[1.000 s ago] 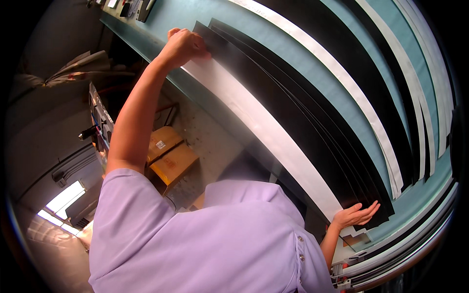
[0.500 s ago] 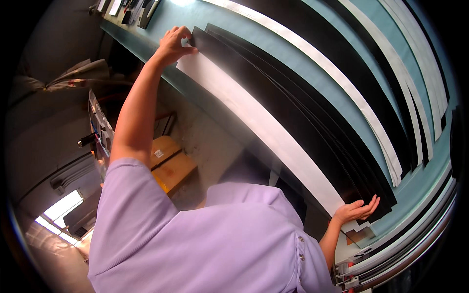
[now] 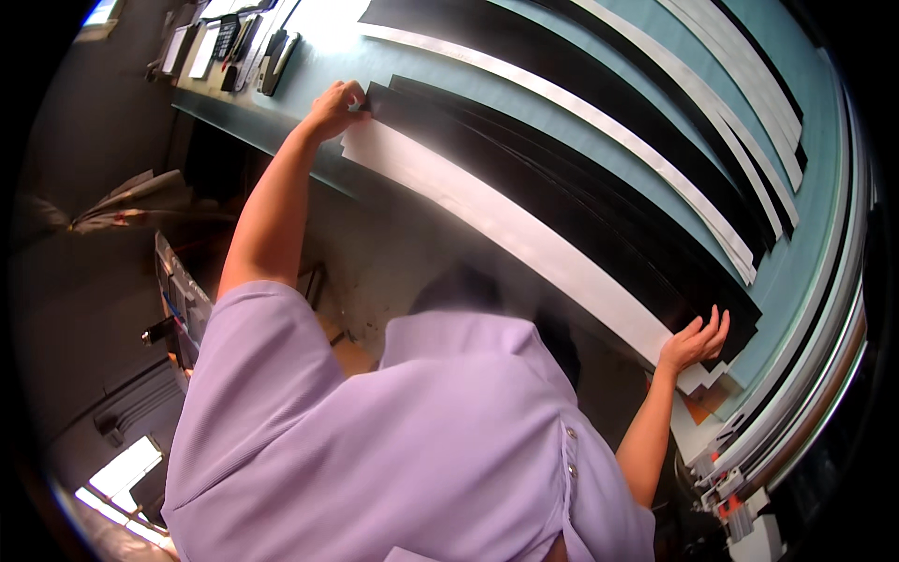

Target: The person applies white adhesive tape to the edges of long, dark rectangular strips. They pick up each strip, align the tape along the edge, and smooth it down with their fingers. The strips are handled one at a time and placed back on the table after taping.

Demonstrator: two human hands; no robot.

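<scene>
A bundle of long black strips lies along the near edge of a light blue table. Along the bundle's near side runs a long white strip, overlapped by the black ones. My left hand is closed on the far left end of the black strips, thumb and fingers pinched at the corner. At the opposite end my right hand rests against the strips with its fingers spread. Around it the strip ends are stepped and uneven. Whatever lies under my right palm is hidden.
More black and white strips lie in rows farther across the table. Small tools and a calculator are at the far left. A long metal rail borders the right side. Part of a cardboard box shows below.
The view has turned, bringing more of the far left tools and right rail into sight. My left hand still pinches its end; my right fingers point farther up over the strips.
</scene>
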